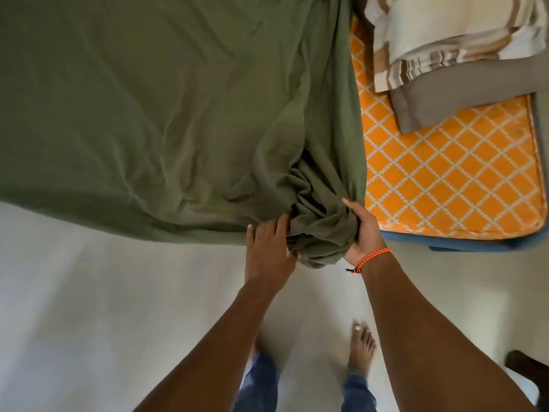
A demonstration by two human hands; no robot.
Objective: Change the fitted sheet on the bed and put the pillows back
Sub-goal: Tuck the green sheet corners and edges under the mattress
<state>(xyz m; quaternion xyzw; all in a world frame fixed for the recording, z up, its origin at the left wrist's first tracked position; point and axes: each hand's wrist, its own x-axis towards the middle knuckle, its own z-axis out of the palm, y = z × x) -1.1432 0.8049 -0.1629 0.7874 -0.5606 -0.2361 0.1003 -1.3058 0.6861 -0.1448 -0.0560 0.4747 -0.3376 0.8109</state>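
Note:
An olive-green fitted sheet covers most of the bed, with its corner bunched into a wad at the near edge. My right hand grips that wad from the right side; an orange braided band sits on its wrist. My left hand rests against the wad's left side with fingers spread and mostly straight. To the right, the bare orange mattress with a white lattice pattern lies uncovered. At the top right, striped beige and brown pillows lie on grey cloth on the mattress.
Pale floor stretches below the bed's near edge. My bare feet and blue jeans stand on it. The mattress's blue border shows at the near right corner. A dark object sits at the lower right edge.

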